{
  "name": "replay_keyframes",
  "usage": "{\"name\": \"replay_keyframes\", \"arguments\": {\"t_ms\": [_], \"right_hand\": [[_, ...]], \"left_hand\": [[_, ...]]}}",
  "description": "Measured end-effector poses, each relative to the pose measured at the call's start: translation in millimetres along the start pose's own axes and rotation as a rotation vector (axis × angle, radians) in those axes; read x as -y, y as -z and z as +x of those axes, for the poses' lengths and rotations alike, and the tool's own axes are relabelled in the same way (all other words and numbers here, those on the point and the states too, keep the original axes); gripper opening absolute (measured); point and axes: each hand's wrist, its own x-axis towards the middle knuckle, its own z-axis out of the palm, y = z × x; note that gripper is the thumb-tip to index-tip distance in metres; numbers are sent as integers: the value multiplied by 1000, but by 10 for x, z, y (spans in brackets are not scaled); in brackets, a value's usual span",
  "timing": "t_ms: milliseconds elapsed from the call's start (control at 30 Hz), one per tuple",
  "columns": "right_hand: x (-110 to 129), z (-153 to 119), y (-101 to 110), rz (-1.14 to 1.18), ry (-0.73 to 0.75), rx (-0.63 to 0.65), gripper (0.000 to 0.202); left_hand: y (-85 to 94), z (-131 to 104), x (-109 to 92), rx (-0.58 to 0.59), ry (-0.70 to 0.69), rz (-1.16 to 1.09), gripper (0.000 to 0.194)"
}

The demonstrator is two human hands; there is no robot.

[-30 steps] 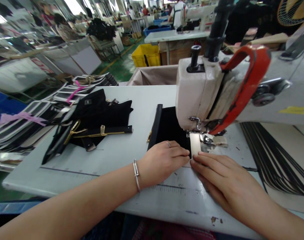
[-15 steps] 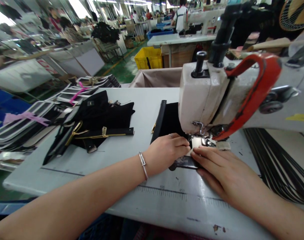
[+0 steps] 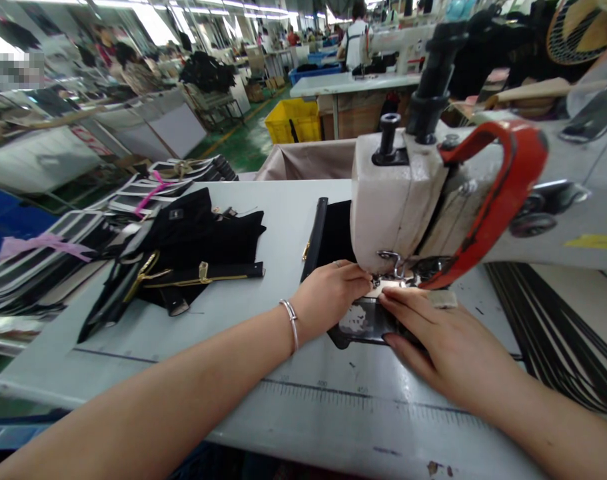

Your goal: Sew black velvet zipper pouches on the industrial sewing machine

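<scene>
A black fabric piece (image 3: 337,230) with a black edge strip and a gold zipper pull (image 3: 306,251) lies left of the sewing machine (image 3: 386,200), partly behind its head. My left hand (image 3: 330,297), wearing a bracelet, has its fingers closed and pressed on the near part of that piece, close to the needle. A small pale strip (image 3: 382,287) shows between my hands at the presser foot. My right hand (image 3: 436,327) lies flat, fingers stretched, fingertips touching the strip's near edge. Its thumb rests by the metal plate (image 3: 366,320). The needle point is hard to make out.
More black pieces with gold zippers (image 3: 203,272) lie on the table's left. Bundled panels tied with pink ribbon (image 3: 48,245) stand beyond its left edge. Long black strips (image 3: 548,333) lie at right. A fabric-lined bin (image 3: 313,160) is behind the table, a yellow crate (image 3: 293,121) farther back.
The pale strip and my fingers have moved a little away from me, under the presser foot. More of the metal plate shows in front. The whole view has shifted slightly.
</scene>
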Motion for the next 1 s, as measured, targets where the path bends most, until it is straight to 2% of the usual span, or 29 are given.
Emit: {"name": "replay_keyframes", "arguments": {"t_ms": [133,367,633,833,933,1000], "right_hand": [[-4,6,-1,18,2,-5,45],[-14,18,-15,21,1,-6,42],[-9,40,-19,20,-37,24,43],[39,37,-51,48,-13,-19,36],[118,16,54,39,3,-19,35],[143,-64,245,26,36,-40,28]], "left_hand": [[-15,4,9,-27,0,-12,21],[-18,11,21,38,30,0,21],[-31,29,46,-31,48,-25,26],[-13,-15,27,-4,34,-81,30],[-33,-25,51,-29,36,-85,30],[-49,-24,73,-33,46,-79,30]]}}
